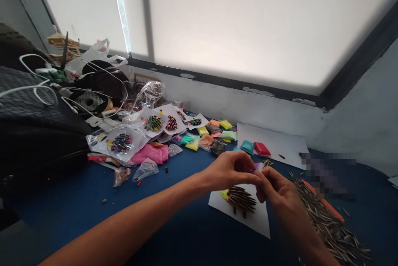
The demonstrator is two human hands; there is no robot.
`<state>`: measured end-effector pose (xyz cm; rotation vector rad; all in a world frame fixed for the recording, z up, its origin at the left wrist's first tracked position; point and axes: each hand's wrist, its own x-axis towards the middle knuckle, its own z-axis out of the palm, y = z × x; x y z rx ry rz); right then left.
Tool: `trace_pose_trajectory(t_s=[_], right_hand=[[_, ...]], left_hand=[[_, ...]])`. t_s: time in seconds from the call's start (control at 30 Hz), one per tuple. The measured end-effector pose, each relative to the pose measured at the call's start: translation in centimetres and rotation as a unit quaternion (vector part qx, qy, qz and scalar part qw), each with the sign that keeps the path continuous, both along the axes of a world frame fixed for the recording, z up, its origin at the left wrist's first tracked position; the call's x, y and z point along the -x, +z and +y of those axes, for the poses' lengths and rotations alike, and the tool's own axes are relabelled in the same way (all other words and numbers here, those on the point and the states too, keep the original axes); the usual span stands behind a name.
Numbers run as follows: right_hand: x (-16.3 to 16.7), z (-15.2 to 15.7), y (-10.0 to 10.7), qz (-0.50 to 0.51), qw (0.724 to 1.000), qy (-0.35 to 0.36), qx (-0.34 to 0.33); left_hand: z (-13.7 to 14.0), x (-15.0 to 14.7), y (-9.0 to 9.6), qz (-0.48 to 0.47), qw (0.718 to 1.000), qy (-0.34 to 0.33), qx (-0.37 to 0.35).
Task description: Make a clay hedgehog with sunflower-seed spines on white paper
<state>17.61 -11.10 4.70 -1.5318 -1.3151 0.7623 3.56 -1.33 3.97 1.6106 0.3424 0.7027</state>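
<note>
Blue table [74, 204] runs beneath your forearms, with striped seeds [332, 224] heaped at the near right beside an orange strip [323, 201]. Just below your hands, a seed figure [242, 199] lies on a white card [258, 225]: dark seeds already fan out over its back, the yellow front end is shaped, and two small seeds sit along its lower edge. No purple shows on it so far. Above the card, your left hand [231, 171] and right hand [276, 187] meet, fingertips pinching a small purple packet [256, 167]; your fingers partly cover it, so you can't tell whether it is open.

Farther off, a teal packet [247, 146] and a red packet [262, 149] lie by a large white sheet [280, 141]. Similar seed figures on cards, at least some bagged, crowd the left beyond a pink cloth [149, 154]. Behind everything stand a scuffed pale wall [370, 104] and a window with drawn blinds [242, 25].
</note>
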Motion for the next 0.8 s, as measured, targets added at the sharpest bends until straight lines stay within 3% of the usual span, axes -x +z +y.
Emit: trace_pose_trajectory(t_s=[0.13,0.27,0.5,0.8], right_hand=[[0.2,-0.1,0.2,-0.001,1.0,0.02,0.007],[0.1,0.1,0.3,-0.027,0.999,0.029,0.004],[0.0,0.5,-0.1,-0.085,0.996,0.008,-0.009],[0.5,-0.3,-0.2,-0.105,0.994,-0.028,-0.017]], left_hand=[[0.6,0.6,0.5,-0.006,0.996,-0.072,0.057],[1.0,0.8,0.5,0.007,0.995,-0.08,0.055],[0.9,0.1,-0.5,-0.018,0.997,-0.041,0.067],[0.3,-0.1,0.2,0.006,0.998,0.047,0.05]])
